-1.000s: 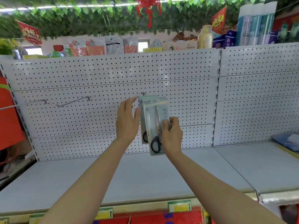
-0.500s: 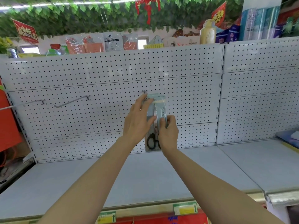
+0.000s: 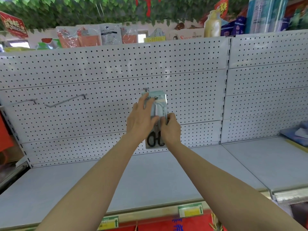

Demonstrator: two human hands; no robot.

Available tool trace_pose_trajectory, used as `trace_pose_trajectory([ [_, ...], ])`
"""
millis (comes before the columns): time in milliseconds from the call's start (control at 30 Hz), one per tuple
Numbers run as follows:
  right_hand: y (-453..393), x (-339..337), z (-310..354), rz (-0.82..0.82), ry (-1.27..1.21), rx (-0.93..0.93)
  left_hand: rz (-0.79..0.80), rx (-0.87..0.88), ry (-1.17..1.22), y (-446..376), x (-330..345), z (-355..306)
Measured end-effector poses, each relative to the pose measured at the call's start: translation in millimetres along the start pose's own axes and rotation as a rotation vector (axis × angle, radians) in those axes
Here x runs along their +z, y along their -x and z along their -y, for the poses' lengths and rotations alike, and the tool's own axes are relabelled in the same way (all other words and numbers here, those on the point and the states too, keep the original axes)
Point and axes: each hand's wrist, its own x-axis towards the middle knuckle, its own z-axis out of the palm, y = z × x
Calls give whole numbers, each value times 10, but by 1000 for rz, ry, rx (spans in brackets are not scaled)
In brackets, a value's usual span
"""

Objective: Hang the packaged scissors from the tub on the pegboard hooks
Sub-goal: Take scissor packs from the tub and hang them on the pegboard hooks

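A pack of black-handled scissors [image 3: 158, 105] in clear packaging sits upright against the white pegboard [image 3: 106, 75], its top at a metal hook [image 3: 146, 89]. My left hand [image 3: 141, 119] lies on the pack's left side, fingers reaching up near the hang hole. On the pack's right edge, about halfway down, my right hand [image 3: 170, 129] pinches it. More packs seem stacked behind the front one. The tub is out of view.
Two bare metal hooks [image 3: 65, 101] [image 3: 25, 101] stick out of the pegboard to the left. A white shelf [image 3: 150, 177] runs below. A blue item [image 3: 296, 135] lies on the right shelf. Packaged goods and bottles [image 3: 212, 24] line the top.
Both hands moved the scissors pack forward and up against the pegboard at the hook. My left hand went from open beside the pack to resting on it.
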Motion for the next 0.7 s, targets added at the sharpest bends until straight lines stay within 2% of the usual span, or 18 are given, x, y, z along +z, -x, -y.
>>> trace_pose_trajectory([
  [267, -31, -200, 2, -25, 310, -58, 16, 0, -23, 59, -67, -19],
  [467, 217, -621, 48, -82, 543, -222, -6, 7, -107, 237, -208, -185],
  [700, 714, -1516, -35, -112, 742, -478, 15, 231, -128, 814, -352, -876],
])
